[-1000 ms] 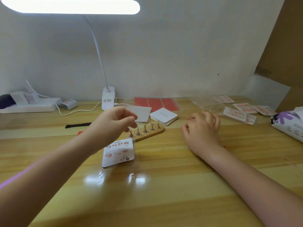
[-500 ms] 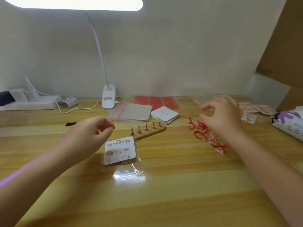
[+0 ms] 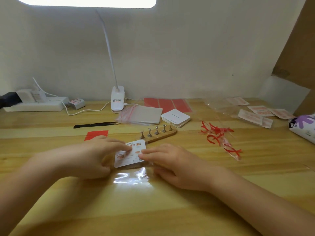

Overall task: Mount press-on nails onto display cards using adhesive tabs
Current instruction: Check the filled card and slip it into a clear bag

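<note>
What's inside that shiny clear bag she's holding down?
Inside the clear bag lies a white card printed with small nail pictures. The left hand and right hand cover its side edges; its underside is hidden.

Print shows on the display card (image 3: pixel 130 156), the white box (image 3: pixel 175 117) and the lamp base (image 3: pixel 117 100), all too blurred to read.
</note>
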Available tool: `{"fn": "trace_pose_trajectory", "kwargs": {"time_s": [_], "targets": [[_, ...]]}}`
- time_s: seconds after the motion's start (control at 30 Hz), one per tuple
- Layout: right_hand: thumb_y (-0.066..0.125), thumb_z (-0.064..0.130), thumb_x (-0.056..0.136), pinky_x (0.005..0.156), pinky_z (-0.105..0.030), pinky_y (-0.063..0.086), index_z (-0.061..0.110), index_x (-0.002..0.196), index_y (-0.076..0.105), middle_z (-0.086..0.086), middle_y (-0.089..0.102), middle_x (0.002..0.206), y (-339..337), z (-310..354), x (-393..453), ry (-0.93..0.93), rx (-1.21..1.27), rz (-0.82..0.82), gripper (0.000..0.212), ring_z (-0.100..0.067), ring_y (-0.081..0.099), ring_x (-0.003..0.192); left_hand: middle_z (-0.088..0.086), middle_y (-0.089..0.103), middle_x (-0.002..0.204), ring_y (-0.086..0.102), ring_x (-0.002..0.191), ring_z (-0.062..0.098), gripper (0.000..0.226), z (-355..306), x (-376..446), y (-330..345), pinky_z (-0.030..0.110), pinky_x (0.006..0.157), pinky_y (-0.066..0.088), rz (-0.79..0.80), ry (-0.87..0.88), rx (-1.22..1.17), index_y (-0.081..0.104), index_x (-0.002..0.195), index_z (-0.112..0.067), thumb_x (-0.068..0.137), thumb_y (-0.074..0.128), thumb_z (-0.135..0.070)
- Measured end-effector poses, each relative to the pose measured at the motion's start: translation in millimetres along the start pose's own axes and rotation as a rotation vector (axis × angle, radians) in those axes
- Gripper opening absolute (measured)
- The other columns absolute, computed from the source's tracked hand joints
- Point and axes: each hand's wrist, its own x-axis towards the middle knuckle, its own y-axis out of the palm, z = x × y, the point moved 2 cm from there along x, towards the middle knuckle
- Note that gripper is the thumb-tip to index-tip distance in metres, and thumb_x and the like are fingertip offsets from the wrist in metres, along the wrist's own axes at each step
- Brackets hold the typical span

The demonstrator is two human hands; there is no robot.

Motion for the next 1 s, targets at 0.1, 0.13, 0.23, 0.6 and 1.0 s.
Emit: {"fn": "trace_pose_trajectory", "kwargs": {"time_s": [0.1,0.13,0.23,0.6,1.0], "targets": [[0.059,0.022,0.096,0.100,-0.043,0.043,0.023,0.136,0.056,0.004,0.056,0.139,3.2,1.0,-0.6,-0.033,-0.026,-0.079,0.041,-0.021,0.053,0.123,-0.033,0.017,0.149,0.015,0.138,-0.003,0.064,-1.8,1.9,3.0,0.027,0.116,0.021,-0.020,0.038,-0.042,0.022,0.137,-0.060,0.087,0.058,-0.044],[0.062,0.020,0.094,0.095,-0.044,0.047,0.017,0.128,0.063,-0.002,0.062,0.132,2.7,1.5,-1.3,-0.050,-0.042,-0.124,0.035,-0.025,0.059,0.116,-0.033,0.018,0.148,0.016,0.137,-0.003,0.063,-3.5,2.8,3.6,0.027,0.116,0.022,-0.034,0.060,-0.047,0.022,0.136,-0.061,0.087,0.059,-0.049],[0.065,0.016,0.090,0.083,-0.042,0.055,0.005,0.106,0.074,-0.013,0.071,0.110,2.5,4.3,-3.1,-0.069,-0.038,-0.292,0.022,-0.029,0.068,0.099,-0.036,0.021,0.143,0.018,0.134,-0.008,0.059,-6.9,2.8,3.2,0.022,0.114,0.022,-0.076,0.126,-0.053,0.022,0.126,-0.067,0.084,0.061,-0.054],[0.066,0.028,0.089,0.058,-0.019,0.052,0.019,0.093,0.074,0.000,0.074,0.076,-22.3,7.2,-4.4,0.386,0.765,-0.600,0.013,-0.012,0.071,0.068,-0.007,0.075,0.083,0.069,0.075,0.005,0.015,-40.4,-0.6,-8.5,0.017,0.067,0.054,-0.813,0.224,-0.936,0.076,0.085,-0.033,0.076,0.068,-0.042],[0.069,0.035,0.077,0.047,-0.021,0.045,0.007,0.083,0.069,-0.003,0.073,0.076,-44.3,11.2,-1.4,0.484,0.980,-0.532,0.029,-0.013,0.059,0.051,0.007,0.073,0.076,0.071,0.071,0.020,0.036,-47.5,-0.7,-8.9,0.023,0.058,0.054,-0.870,0.109,-1.495,0.057,0.084,-0.015,0.058,0.081,-0.025]]}}
